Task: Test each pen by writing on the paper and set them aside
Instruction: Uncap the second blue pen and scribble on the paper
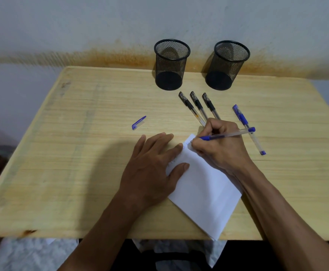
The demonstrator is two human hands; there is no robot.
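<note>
The uncapped blue pen (pixel 226 135) is pinched in the right hand (pixel 218 147), its fingers curled round the barrel near the tip, which meets the far corner of the paper (pixel 202 188) where a few blue marks show. The pen's back end points out to the right and crosses over a second blue pen (pixel 248 129) that lies capped on the desk (pixel 81 163). The paper lies tilted near the front edge of the desk, one corner reaching past that edge. The left hand (pixel 152 169) lies flat on the paper's left side, its grip spread, fingers straight and pressing the sheet down.

Just beyond the right hand, three black pens (pixel 197 106) lie side by side with caps on, their near ends hidden behind the knuckles. A loose blue cap (pixel 138 123) lies on the bare wood to the left, well apart from the paper. At the back of the desk two black mesh cups (pixel 170 64) stand upright near each other, close to the wall (pixel 62 26).
</note>
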